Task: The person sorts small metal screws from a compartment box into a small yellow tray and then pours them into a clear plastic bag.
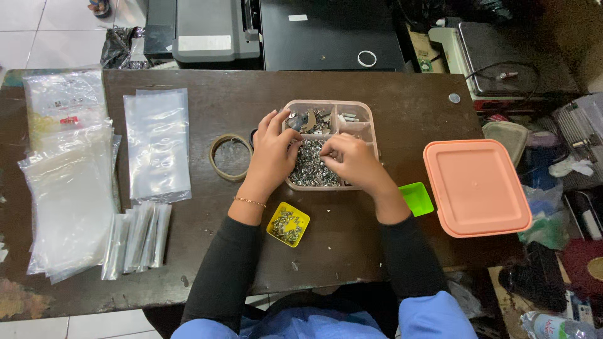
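Both: L hand point(274, 152) & R hand point(353, 160) pinching screws point(311, 168) in divided box point(370, 129).

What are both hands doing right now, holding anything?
Left hand: fingers curled in the compartment box of small metal parts; grip cannot be told.
Right hand: same, pinching among the parts; grip unclear.

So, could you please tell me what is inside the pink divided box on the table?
The pink divided box holds a heap of small silvery metal parts. The left hand and right hand cover some.
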